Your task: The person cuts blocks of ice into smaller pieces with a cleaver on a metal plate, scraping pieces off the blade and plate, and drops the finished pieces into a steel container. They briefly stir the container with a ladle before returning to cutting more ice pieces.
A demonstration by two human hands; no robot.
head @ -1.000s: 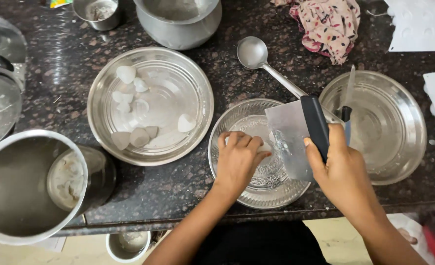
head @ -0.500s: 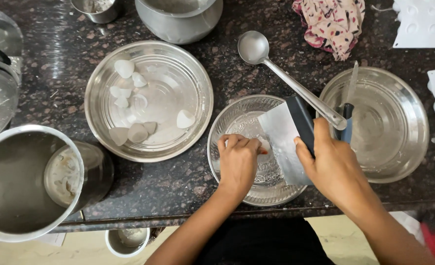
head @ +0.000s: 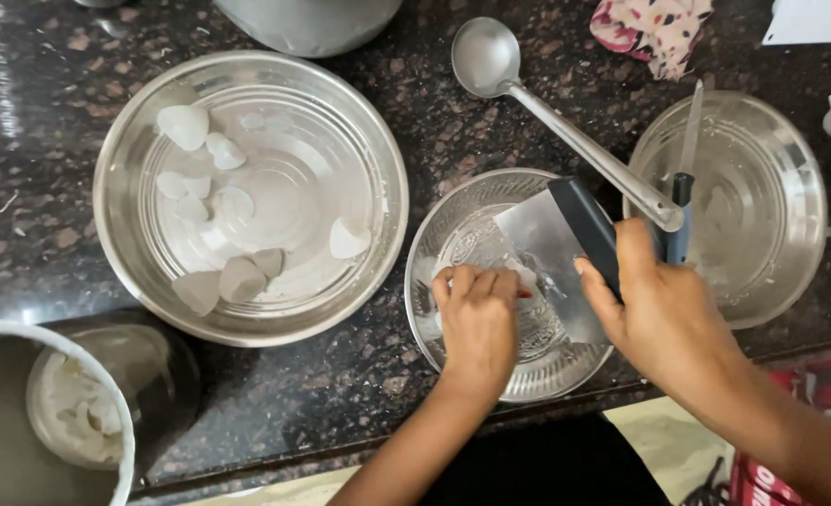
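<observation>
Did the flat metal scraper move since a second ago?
Yes. The scraper in the right hand has tipped lower over the small glass dish, toward the left hand. Earlier its dark handle stood higher, close to the knife.

A dark speckled granite counter (head: 50,169) glints under overhead light, pale floor (head: 650,422) below.
</observation>
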